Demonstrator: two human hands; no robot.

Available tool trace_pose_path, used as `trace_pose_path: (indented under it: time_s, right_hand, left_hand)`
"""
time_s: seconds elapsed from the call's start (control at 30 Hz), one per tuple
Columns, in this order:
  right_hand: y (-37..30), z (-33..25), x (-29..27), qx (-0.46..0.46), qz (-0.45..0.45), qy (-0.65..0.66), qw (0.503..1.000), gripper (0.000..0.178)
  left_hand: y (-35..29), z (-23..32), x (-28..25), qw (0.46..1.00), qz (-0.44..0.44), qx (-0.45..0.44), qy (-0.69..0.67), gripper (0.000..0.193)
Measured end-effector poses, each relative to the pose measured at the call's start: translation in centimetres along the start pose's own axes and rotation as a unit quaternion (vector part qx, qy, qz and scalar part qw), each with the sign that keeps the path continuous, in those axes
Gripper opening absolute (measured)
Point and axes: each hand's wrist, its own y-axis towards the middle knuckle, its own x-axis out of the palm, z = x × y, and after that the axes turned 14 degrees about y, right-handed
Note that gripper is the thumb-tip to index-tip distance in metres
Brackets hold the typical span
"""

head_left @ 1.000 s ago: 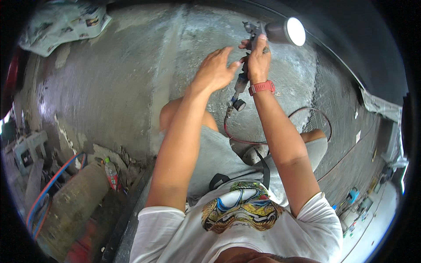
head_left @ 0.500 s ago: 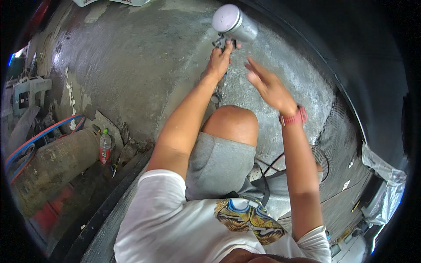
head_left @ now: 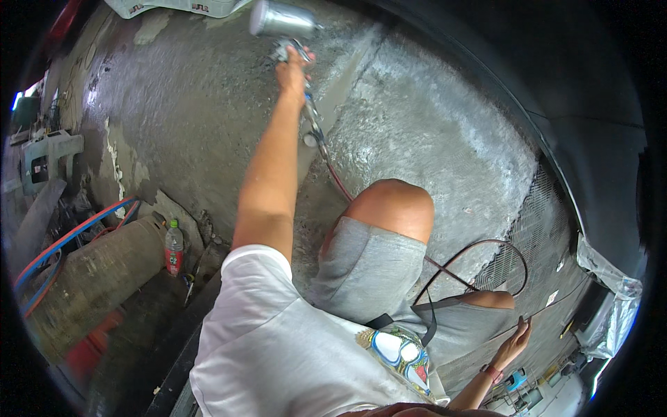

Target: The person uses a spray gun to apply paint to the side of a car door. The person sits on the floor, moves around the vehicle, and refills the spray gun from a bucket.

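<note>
My left hand (head_left: 292, 73) is stretched far forward, its fingers wrapped around the grip of a spray gun (head_left: 288, 22) with a silver cup on top. The gun is slightly blurred. Below the hand, a round gauge (head_left: 310, 140) sits by the fitting where a dark reddish hose (head_left: 338, 179) joins the gun. That hose passes behind my bent knee and loops on the floor to the right. My right hand (head_left: 513, 345) is low at the right, beyond my other knee, with fingers extended and nothing visible in them.
A large dark panel (head_left: 577, 90) curves along the right side. At left lie a gas cylinder (head_left: 104, 267), red and blue hoses (head_left: 76, 233), a plastic bottle (head_left: 174, 249) and a grey plastic stool (head_left: 52, 156). Clear plastic sheeting (head_left: 611, 306) hangs at far right.
My left hand has swung the spray gun leftward and a little farther away. My right hand has dropped from near the gun to the lower right. My knee has shifted right.
</note>
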Motion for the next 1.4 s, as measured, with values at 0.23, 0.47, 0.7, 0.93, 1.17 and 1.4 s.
trace_pose_path:
  time_s: [0.23, 0.47, 0.7, 0.93, 1.17, 1.4]
  right_hand:
    - [-4.8, 2.9, 3.8, -0.002, 0.041, -0.024, 0.999, 0.056]
    - [-4.4, 2.1, 5.6, 0.000, 0.057, 0.017, 0.998, 0.056]
    - [-1.8, 1.1, 8.2, -0.031, 0.031, 0.076, 0.996, 0.052]
    - [-0.4, 0.8, 9.9, -0.056, 0.013, 0.088, 0.994, 0.049]
    - [-0.3, -0.5, 10.6, -0.078, -0.002, 0.070, 0.995, 0.050]
    - [-1.5, 0.9, 9.2, -0.048, 0.024, 0.099, 0.994, 0.052]
  left_hand:
    - [6.7, 5.5, -4.1, 0.981, 0.192, 0.033, 0.003, 0.053]
    - [4.1, 8.0, -4.5, 0.954, 0.248, 0.089, 0.141, 0.057]
    - [-7.5, 6.7, -1.4, 0.964, 0.077, 0.169, 0.188, 0.058]
    - [-18.7, 4.5, 7.1, 0.950, -0.088, 0.176, 0.242, 0.064]
    - [-24.2, 3.7, 15.7, 0.938, -0.204, 0.189, 0.206, 0.063]
    - [-26.4, 4.4, 21.8, 0.909, -0.308, 0.198, 0.198, 0.056]
